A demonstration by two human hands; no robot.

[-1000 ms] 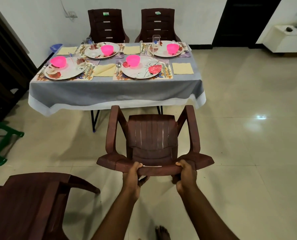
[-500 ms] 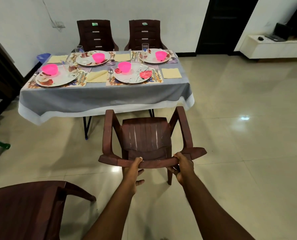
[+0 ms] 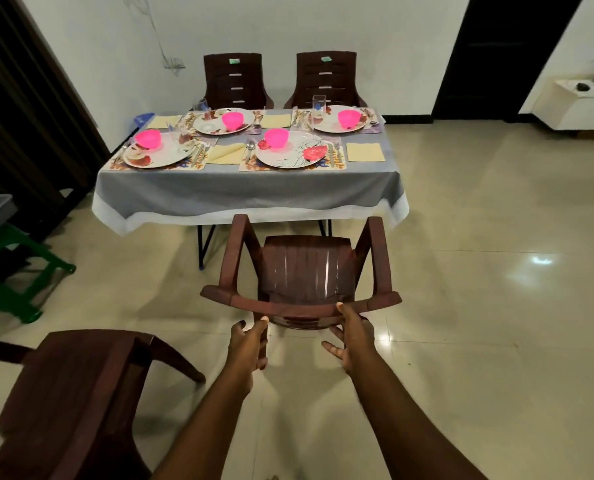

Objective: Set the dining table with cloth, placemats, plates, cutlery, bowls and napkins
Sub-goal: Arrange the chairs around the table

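Head view: both hands, left hand (image 3: 247, 344) and right hand (image 3: 356, 336), fingers loosely spread, touch the chair (image 3: 306, 271) back rail; light, stiff plastic, best held there

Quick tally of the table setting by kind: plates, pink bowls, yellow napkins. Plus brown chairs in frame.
Plates: 4, first at
Pink bowls: 4, first at
Yellow napkins: 4, first at
Brown chairs: 4, first at
Total: 16
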